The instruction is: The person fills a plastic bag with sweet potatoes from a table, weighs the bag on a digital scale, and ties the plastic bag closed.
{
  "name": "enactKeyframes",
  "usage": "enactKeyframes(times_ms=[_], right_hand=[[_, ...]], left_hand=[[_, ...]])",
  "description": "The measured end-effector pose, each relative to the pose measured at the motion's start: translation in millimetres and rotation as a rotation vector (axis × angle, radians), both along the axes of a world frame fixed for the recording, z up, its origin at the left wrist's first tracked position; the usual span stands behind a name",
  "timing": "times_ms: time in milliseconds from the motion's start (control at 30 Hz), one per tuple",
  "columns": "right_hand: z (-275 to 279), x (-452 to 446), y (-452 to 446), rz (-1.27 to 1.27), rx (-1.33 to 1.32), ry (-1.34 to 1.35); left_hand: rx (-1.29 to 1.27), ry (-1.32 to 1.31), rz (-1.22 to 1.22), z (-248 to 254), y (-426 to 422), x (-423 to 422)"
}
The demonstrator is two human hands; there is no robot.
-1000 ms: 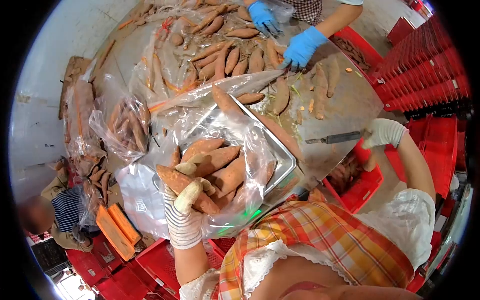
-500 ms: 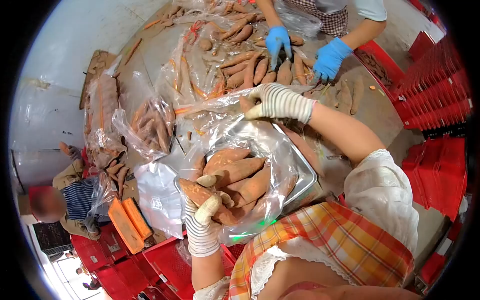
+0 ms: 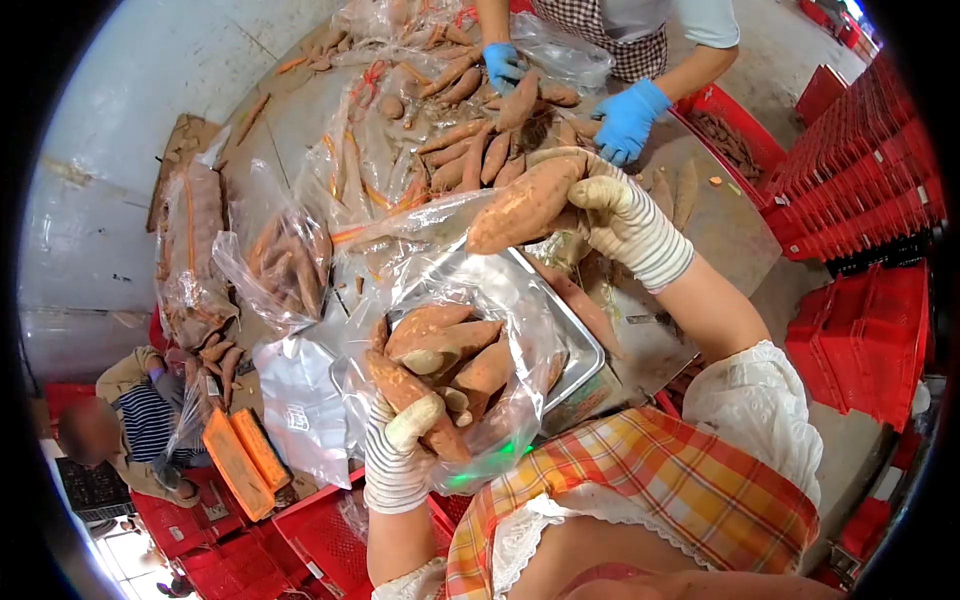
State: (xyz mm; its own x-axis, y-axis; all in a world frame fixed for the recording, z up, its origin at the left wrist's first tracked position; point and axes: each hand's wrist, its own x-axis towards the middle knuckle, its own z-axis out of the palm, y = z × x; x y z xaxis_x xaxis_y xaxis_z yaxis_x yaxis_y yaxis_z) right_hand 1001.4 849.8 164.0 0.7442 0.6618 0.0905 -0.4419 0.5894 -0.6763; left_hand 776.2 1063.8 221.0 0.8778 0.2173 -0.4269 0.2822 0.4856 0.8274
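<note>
- The table (image 3: 735,240) was the largest thing, greyish and dirty, and it carried a loose heap of sweet potatoes (image 3: 448,178) toward its far side
- The stack of red crates (image 3: 855,170), quite tall, stood to the right of the table
- Another person, wearing a checked apron (image 3: 643,48), was across the table with two blue gloves (image 3: 630,118) near the heap; what these were gripping, I could not tell
- The metal tray (image 3: 598,350) was placed close to the front person, beneath a bag
- The clear bag (image 3: 530,385) sat over this tray with its mouth open, and several sweet potatoes were inside
- The right hand (image 3: 625,212), in a striped glove, was closed firmly on one end of the raised sweet potato (image 3: 522,205), which was held up between the heap and the bag
- The left hand (image 3: 398,460), in a similar glove, was closed around the lower sweet potato (image 3: 392,383) at the near left side of the bag's mouth, the thumb lying on top of it
</note>
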Motion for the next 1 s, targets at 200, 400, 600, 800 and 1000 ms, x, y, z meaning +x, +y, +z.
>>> enactKeyframes(times_ms=[200, 400, 600, 800, 1000], right_hand=[[15.3, -28.0, 2.0, -0.138, -0.061, -0.071], [14.1, -36.2, -4.0, -0.139, -0.085, 0.064], [11.8, -41.2, -6.8, -0.114, -0.131, 0.221], [3.3, -36.6, -11.1, -0.159, -0.08, 0.332], [-1.5, -31.4, -36.9, -0.131, -0.035, 0.338]], left_hand=[[-0.018, 0.021, -0.096, 4.6, -13.0, 3.5], [-0.104, 0.055, -0.254, 11.2, -20.1, 21.0], [-0.164, 0.127, -0.313, 9.7, -30.4, 41.4], [-0.139, 0.263, -0.479, 1.9, -38.8, 58.9], [0.142, -0.103, 0.027, 45.1, -24.7, 51.2]])
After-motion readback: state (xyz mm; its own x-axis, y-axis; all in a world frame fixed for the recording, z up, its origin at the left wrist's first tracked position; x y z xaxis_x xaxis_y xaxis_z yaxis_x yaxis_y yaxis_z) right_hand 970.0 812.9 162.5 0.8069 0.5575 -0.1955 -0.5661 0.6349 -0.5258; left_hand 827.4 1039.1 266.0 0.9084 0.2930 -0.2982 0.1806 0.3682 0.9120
